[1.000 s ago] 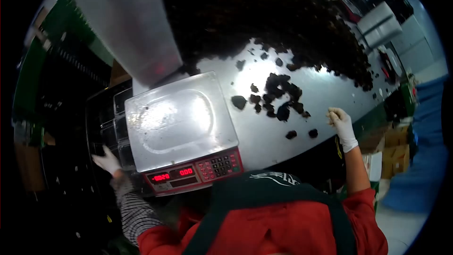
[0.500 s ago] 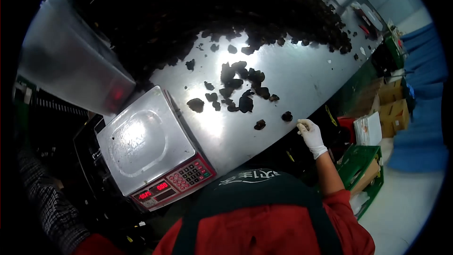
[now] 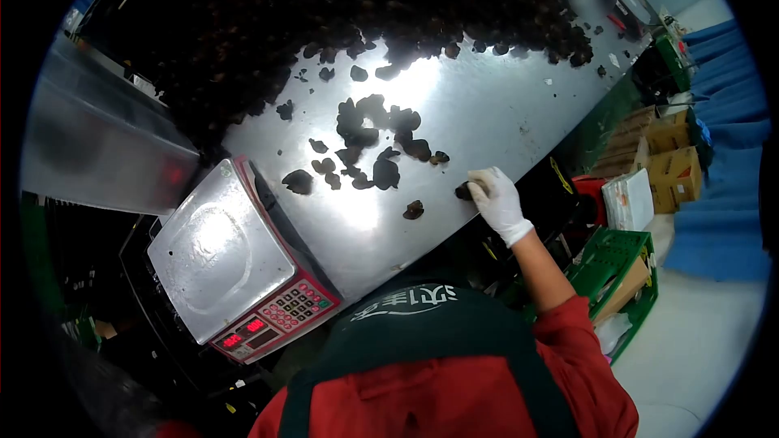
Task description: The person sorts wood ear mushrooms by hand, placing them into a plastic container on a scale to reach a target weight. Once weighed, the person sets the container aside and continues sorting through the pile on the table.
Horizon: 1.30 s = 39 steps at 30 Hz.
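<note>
My right hand (image 3: 497, 204), in a white glove, is at the near edge of the metal table (image 3: 495, 126). Its fingers are closed on a small dark piece of wood ear mushroom (image 3: 463, 191), partly hidden by the fingertips. Another wood ear piece (image 3: 414, 210) lies alone to the left of it. Beyond these is a loose cluster of dark wood ears (image 3: 386, 172). A large heap of them (image 3: 365, 0) covers the back of the table. My left hand is out of sight; only a blurred dark sleeve (image 3: 109, 389) shows at the lower left.
A digital scale (image 3: 215, 247) with red lit figures stands at the left front. Behind it is a grey translucent bin (image 3: 105, 130). Right of the table are a green crate (image 3: 621, 284), cardboard boxes (image 3: 675, 178) and a blue curtain (image 3: 722, 219).
My right hand has moved left over the table edge and closed on the dark piece that lay apart from it. The whole view has shifted, and the left sleeve has dropped lower.
</note>
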Tool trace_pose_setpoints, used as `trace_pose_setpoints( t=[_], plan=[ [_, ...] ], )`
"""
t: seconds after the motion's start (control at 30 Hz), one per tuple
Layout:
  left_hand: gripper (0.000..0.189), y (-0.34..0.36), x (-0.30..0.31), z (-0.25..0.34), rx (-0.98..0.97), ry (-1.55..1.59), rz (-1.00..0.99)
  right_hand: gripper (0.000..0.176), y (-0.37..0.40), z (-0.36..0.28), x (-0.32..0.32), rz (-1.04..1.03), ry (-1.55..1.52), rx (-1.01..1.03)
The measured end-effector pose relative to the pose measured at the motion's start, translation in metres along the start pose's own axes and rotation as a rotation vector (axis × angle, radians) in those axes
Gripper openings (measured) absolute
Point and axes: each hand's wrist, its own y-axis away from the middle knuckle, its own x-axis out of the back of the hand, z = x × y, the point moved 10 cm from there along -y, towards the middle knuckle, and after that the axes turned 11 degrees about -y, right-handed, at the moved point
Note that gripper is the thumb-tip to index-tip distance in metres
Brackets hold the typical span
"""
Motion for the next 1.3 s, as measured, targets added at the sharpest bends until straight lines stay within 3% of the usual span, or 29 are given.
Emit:
trace_pose_setpoints(
  t=[0.03,0.13,0.17,0.2,0.23,0.3,0.37,0.4,0.5,0.57,0.63,0.7,0.77,0.83,0.87,0.9,0.97,1.03,1.13,1.17,1.3],
  plan=[
    [0.035,0.040,0.008,-0.015,-0.054,0.055,0.007,0.008,-0.009,-0.010,-0.012,-0.017,0.128,0.119],
    [0.029,0.178,0.002,-0.069,-0.289,0.103,-0.144,0.007,-0.030,-0.017,-0.041,-0.100,0.241,0.210],
    [0.029,0.226,-0.004,-0.063,-0.327,0.129,-0.254,0.007,-0.035,-0.017,-0.050,-0.142,0.285,0.225],
    [0.013,0.264,0.008,-0.021,-0.295,0.143,-0.392,0.008,-0.039,-0.016,-0.059,-0.187,0.329,0.246],
    [0.015,0.303,0.001,-0.005,-0.178,0.304,-0.504,0.008,-0.041,-0.016,-0.063,-0.203,0.339,0.265],
    [0.023,0.356,-0.003,0.028,-0.235,0.278,-0.665,0.010,-0.046,-0.016,-0.070,-0.240,0.360,0.319],
    [0.027,0.391,-0.015,0.038,-0.314,0.184,-0.679,0.009,-0.052,-0.014,-0.076,-0.308,0.356,0.317],
    [0.032,0.408,-0.029,0.032,-0.272,0.138,-0.781,0.009,-0.054,-0.012,-0.076,-0.337,0.357,0.310],
    [0.059,0.362,0.020,0.118,-0.338,0.146,-0.564,0.009,-0.059,-0.012,-0.041,-0.331,0.257,0.312],
    [0.071,0.360,0.024,0.153,-0.045,0.621,-0.663,0.004,-0.061,0.017,0.021,-0.223,0.327,0.217],
    [0.069,0.372,0.013,0.220,-0.262,0.749,-0.704,0.009,-0.055,0.058,0.085,-0.012,0.328,0.172],
    [0.072,0.392,-0.028,0.289,-0.290,0.819,-0.771,0.025,-0.036,0.069,0.092,-0.082,0.272,0.109],
    [0.077,0.420,-0.094,0.313,-0.167,0.664,-0.648,0.042,-0.015,0.060,0.044,-0.317,0.115,0.010],
    [0.082,0.442,-0.153,0.314,0.027,0.436,-0.693,0.052,-0.006,0.016,-0.001,-0.440,0.126,0.044],
    [0.084,0.461,-0.175,0.316,0.184,0.619,-0.848,0.050,-0.007,0.009,-0.020,-0.408,0.085,0.138],
    [0.083,0.484,-0.182,0.330,0.011,0.519,-0.823,0.046,-0.013,0.000,-0.034,-0.418,0.031,0.133],
    [0.082,0.483,-0.141,0.363,-0.193,0.740,-0.796,0.042,-0.025,-0.022,-0.061,-0.416,-0.058,0.274],
    [0.082,0.475,-0.106,0.377,-0.205,0.952,-0.681,0.040,-0.046,-0.044,-0.069,-0.436,-0.127,0.278],
    [0.083,0.454,-0.108,0.371,-0.178,0.874,-0.581,0.040,-0.088,-0.056,-0.053,-0.397,-0.169,0.322],
    [0.084,0.443,-0.115,0.373,-0.178,0.865,-0.540,0.040,-0.105,-0.058,-0.053,-0.308,-0.153,0.438],
    [0.089,0.410,-0.163,0.400,-0.133,0.699,-0.665,0.048,-0.172,-0.089,-0.117,-0.457,-0.110,0.539]
  ],
)
